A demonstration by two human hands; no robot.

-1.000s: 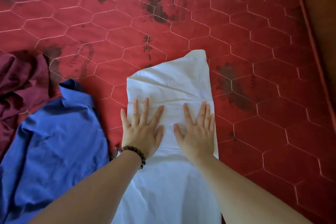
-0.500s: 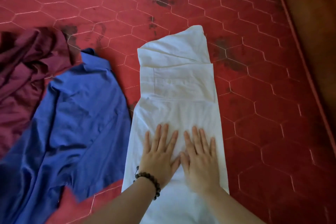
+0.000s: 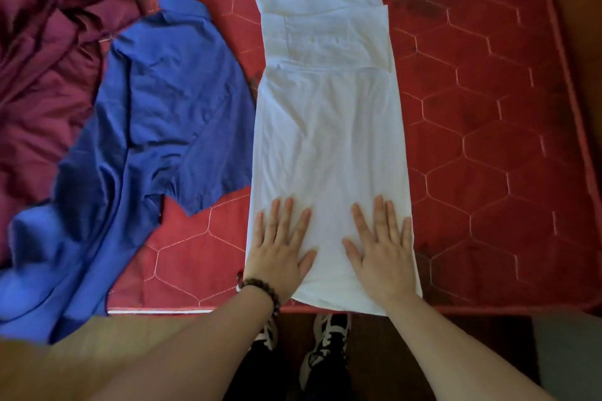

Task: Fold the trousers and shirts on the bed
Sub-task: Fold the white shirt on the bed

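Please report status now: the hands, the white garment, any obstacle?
Left hand and right hand flat on white garment, near end. Garment in long strip. Blue shirt beside it, not blocking.

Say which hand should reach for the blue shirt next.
Left, probably. The blue shirt lies left of the white garment, and the left hand rests flat at that garment's left edge, nearest it. The right hand would have to cross over.

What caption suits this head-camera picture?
Both hands, left hand and right hand, press flat on a half-folded white shirt.
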